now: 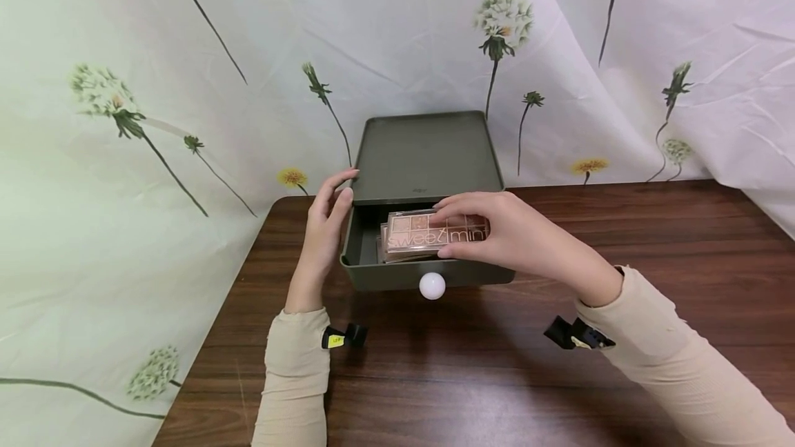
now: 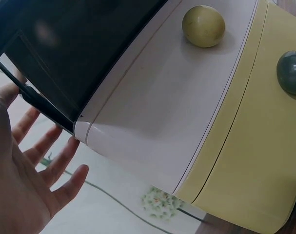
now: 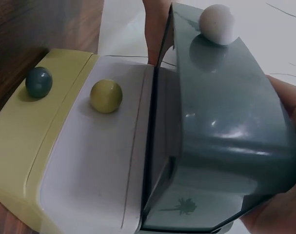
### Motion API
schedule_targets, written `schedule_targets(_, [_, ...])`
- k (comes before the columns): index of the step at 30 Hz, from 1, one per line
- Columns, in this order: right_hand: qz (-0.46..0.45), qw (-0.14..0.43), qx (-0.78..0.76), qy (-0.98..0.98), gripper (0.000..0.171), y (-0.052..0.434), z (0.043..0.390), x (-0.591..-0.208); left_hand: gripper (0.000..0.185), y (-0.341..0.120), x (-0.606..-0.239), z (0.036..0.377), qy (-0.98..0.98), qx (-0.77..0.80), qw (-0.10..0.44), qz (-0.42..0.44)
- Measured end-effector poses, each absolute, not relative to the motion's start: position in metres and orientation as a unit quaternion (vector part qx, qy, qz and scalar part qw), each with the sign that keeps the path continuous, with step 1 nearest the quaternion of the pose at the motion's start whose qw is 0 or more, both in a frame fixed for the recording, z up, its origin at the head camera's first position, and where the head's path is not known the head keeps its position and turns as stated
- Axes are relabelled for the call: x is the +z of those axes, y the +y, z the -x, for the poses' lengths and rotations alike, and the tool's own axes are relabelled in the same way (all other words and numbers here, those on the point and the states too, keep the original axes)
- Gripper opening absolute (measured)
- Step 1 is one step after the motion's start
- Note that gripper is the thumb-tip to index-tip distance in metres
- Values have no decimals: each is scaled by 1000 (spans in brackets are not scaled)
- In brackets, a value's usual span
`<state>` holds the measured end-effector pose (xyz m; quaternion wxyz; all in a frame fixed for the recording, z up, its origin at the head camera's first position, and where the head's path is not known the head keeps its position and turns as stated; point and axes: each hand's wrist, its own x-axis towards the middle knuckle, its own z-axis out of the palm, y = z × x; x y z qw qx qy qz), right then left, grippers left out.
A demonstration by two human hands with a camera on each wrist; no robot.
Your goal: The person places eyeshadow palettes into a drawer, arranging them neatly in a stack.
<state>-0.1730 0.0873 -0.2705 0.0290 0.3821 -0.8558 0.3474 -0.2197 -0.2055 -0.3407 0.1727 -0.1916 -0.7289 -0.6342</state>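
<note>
In the head view a dark green drawer [image 1: 373, 276] with a white knob [image 1: 432, 286] is pulled out from the top of a small cabinet [image 1: 428, 154]. Inside it lie eyeshadow palettes [image 1: 406, 233], stacked, the upper one with a clear lid lettered "sweet mint". My right hand [image 1: 497, 233] pinches this upper palette by its long edges, thumb at the near side, fingers at the far side. With fingers extended, my left hand [image 1: 326, 226] rests against the cabinet's left side near the drawer opening. The left wrist view shows those fingers [image 2: 65, 156] spread along the side.
Below the green drawer are a white drawer [image 2: 152, 97] with a yellow knob [image 2: 204, 27] and a yellow drawer [image 2: 250, 146] with a green knob [image 2: 291, 73]. The cabinet stands on a brown wooden table [image 1: 435, 392], before a dandelion-print cloth [image 1: 248, 54].
</note>
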Motion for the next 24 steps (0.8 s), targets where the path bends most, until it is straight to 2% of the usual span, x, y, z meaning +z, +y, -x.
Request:
schedule_targets(7, [-378, 19, 345, -859, 36, 86, 173, -268, 41, -206, -341, 219, -731, -630, 174, 195])
schedule_targets(12, [-387, 45, 330, -860, 34, 87, 170, -269, 41, -206, -340, 218, -734, -627, 172, 196])
schedule_targets(15, [-384, 84, 340, -855, 30, 89, 164, -270, 41, -206, -340, 218, -734, -627, 171, 196])
schedule_targets(24, [-430, 271, 402, -762, 22, 87, 142, -278, 40, -206, -340, 218, -733, -629, 172, 194])
